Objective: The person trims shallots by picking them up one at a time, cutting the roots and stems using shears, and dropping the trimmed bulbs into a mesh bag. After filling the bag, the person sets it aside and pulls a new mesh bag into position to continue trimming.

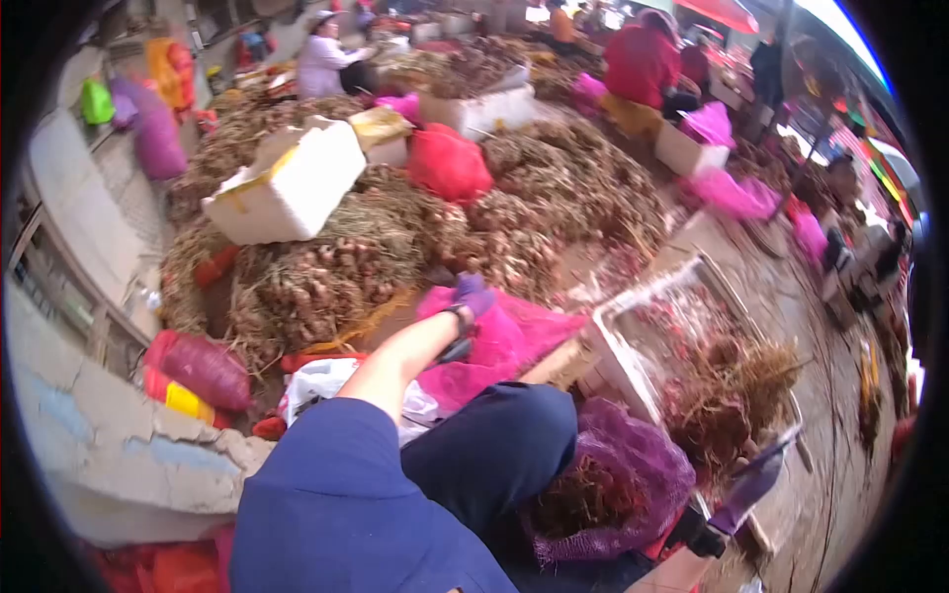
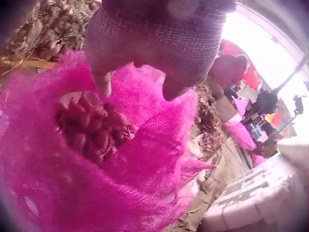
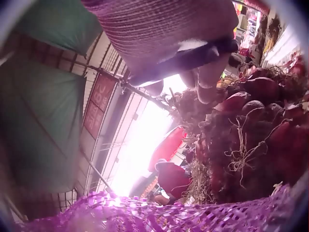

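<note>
My left hand (image 1: 473,295), in a purple knit glove, is over a bright pink mesh bag (image 1: 509,341). In the left wrist view its fingertips are spread apart at the bag, with nothing between them. Reddish bulbs like shallots (image 2: 89,126) lie inside the bag. My gloved right hand (image 1: 751,491) grips a long dark-handled tool (image 3: 186,62) beside the white foam box (image 1: 633,371); its exact kind is unclear. Close by that hand are red bulbs with stringy roots (image 3: 263,111). A purple mesh bag (image 1: 657,465) with dry stalks inside stands by my knee.
Heaps of bulbs with dry stalks (image 1: 326,257) cover the ground ahead. Among them are an overturned white foam box (image 1: 297,183) and a red bag (image 1: 447,163). A broken wall (image 1: 148,445) runs at left. People sit farther back, one in red (image 1: 641,64).
</note>
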Tool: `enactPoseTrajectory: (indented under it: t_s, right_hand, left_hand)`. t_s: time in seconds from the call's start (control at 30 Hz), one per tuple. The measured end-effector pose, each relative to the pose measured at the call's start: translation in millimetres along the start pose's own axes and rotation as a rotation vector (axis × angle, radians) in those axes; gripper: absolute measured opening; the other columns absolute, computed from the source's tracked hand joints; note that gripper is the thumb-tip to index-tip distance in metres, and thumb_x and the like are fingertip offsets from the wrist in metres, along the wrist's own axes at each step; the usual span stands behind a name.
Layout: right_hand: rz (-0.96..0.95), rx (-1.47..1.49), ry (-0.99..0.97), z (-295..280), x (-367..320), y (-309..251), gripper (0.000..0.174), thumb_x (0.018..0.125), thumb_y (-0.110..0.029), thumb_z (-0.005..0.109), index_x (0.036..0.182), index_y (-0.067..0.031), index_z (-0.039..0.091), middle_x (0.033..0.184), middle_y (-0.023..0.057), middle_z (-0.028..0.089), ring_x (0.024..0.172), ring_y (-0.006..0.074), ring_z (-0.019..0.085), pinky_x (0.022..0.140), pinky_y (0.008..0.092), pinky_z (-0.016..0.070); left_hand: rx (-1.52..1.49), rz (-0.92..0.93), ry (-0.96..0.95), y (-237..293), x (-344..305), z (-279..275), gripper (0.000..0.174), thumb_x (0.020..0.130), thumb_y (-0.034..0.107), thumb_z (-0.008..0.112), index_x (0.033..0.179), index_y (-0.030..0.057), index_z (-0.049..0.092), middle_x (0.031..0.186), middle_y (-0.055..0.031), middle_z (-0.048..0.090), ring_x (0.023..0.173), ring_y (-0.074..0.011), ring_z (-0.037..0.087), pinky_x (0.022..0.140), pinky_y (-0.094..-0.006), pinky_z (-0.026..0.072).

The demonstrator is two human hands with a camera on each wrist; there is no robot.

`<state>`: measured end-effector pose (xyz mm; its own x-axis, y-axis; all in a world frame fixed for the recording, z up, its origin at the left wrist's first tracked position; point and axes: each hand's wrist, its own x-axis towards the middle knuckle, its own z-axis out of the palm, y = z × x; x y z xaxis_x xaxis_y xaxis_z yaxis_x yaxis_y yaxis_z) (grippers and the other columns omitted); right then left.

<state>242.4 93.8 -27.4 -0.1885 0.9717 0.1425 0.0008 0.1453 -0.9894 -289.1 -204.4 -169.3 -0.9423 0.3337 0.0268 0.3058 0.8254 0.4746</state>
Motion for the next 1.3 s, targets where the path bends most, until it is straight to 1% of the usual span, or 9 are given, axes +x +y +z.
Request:
enactPoseTrajectory:
  t_s: [0.23, 0.37, 0.5, 0.67, 0.9, 1.1, 1.13, 1.17, 1.3]
  right_hand:
    - [-0.031, -0.061, 0.063, 59, -58, -99, 0.054, 0.095, -0.047, 0.044, 0.128, -0.0046, 0.045, 0.099, 0.009, 0.062, 0.076, 0.0142, 0.061, 0.054, 0.0209, 0.0428]
    - [0.579, 0.711, -0.41, 36, -16, -41, 0.039, 0.096, -0.037, 0.046, 0.113, -0.0024, 0.053, 0.085, 0.0054, 0.059, 0.06, 0.0096, 0.051, 0.044, 0.0182, 0.0399]
    - [0.288, 0.098, -0.349, 70, -44, -55, 0.05, 0.093, -0.049, 0.045, 0.102, -0.0024, 0.059, 0.086, 0.0044, 0.064, 0.059, 0.0082, 0.057, 0.044, 0.0175, 0.0388]
    - [0.319, 0.109, -0.42, 74, -41, -52, 0.056, 0.088, -0.055, 0.052, 0.104, -0.0011, 0.056, 0.083, 0.0053, 0.062, 0.056, 0.0088, 0.055, 0.042, 0.0184, 0.0374]
    - [0.261, 0.145, -0.372, 81, -31, -47, 0.049, 0.092, -0.051, 0.048, 0.102, -0.0041, 0.059, 0.073, 0.0009, 0.059, 0.053, 0.0068, 0.048, 0.043, 0.0201, 0.0368]
    - [-0.172, -0.389, -0.081, 100, 24, 35, 0.07, 0.094, -0.053, 0.029, 0.078, 0.0073, 0.06, 0.076, 0.0307, 0.058, 0.077, 0.0476, 0.055, 0.066, 0.0506, 0.0397]
    - [0.02, -0.222, -0.109, 106, 54, 79, 0.036, 0.093, -0.029, 0.047, 0.077, 0.0002, 0.06, 0.069, 0.0072, 0.061, 0.059, 0.0152, 0.055, 0.049, 0.03, 0.0409]
    - [0.03, -0.223, -0.098, 104, 45, 67, 0.036, 0.093, -0.029, 0.047, 0.077, 0.0002, 0.06, 0.069, 0.0072, 0.061, 0.059, 0.0152, 0.055, 0.049, 0.03, 0.0409]
    - [0.08, -0.323, 0.029, 103, 29, 40, 0.063, 0.091, -0.054, 0.041, 0.08, 0.0051, 0.062, 0.081, 0.0295, 0.061, 0.083, 0.0445, 0.059, 0.072, 0.0469, 0.0456]
  left_hand:
    - [-0.416, 0.865, -0.001, 252, -15, -29, 0.06, 0.074, 0.037, 0.065, 0.119, -0.0014, 0.051, 0.114, -0.0255, 0.052, 0.106, -0.0373, 0.052, 0.09, -0.0405, 0.043]
    - [-0.198, 1.138, -0.303, 377, -70, 15, 0.08, 0.076, 0.035, 0.063, 0.14, 0.0025, 0.029, 0.141, -0.0246, 0.032, 0.13, -0.0359, 0.034, 0.108, -0.0386, 0.0283]
    - [-0.23, 1.277, -0.257, 425, -127, 54, 0.072, 0.072, 0.025, 0.063, 0.137, 0.0074, 0.037, 0.135, -0.0244, 0.04, 0.122, -0.0361, 0.043, 0.099, -0.0414, 0.0389]
    - [-0.388, 1.242, -0.691, 421, -115, 65, 0.027, 0.071, 0.023, 0.064, 0.088, 0.0036, 0.063, 0.087, -0.0205, 0.064, 0.084, -0.0358, 0.062, 0.074, -0.0404, 0.0491]
    - [-0.282, 1.293, -0.683, 404, -142, 13, 0.032, 0.074, 0.032, 0.065, 0.09, 0.0048, 0.066, 0.081, -0.0162, 0.066, 0.073, -0.0262, 0.065, 0.068, -0.0369, 0.0497]
    - [-0.19, 1.252, -0.743, 390, -138, 0, 0.032, 0.08, 0.027, 0.067, 0.099, 0.001, 0.061, 0.086, -0.0117, 0.068, 0.075, -0.0183, 0.065, 0.063, -0.0321, 0.0523]
    - [-0.26, 1.143, -0.801, 386, -140, -4, 0.034, 0.08, 0.027, 0.068, 0.1, 0.0006, 0.059, 0.084, -0.0109, 0.065, 0.074, -0.0181, 0.064, 0.064, -0.0315, 0.053]
    - [-0.416, 0.912, -0.978, 382, -139, 0, 0.042, 0.074, 0.033, 0.07, 0.103, 0.0029, 0.061, 0.088, -0.0121, 0.068, 0.073, -0.0196, 0.065, 0.068, -0.0297, 0.0526]
    - [-0.577, 0.685, -1.129, 372, -145, -24, 0.035, 0.083, 0.021, 0.067, 0.11, 0.0029, 0.054, 0.085, -0.0085, 0.064, 0.077, -0.0173, 0.064, 0.067, -0.0314, 0.0538]
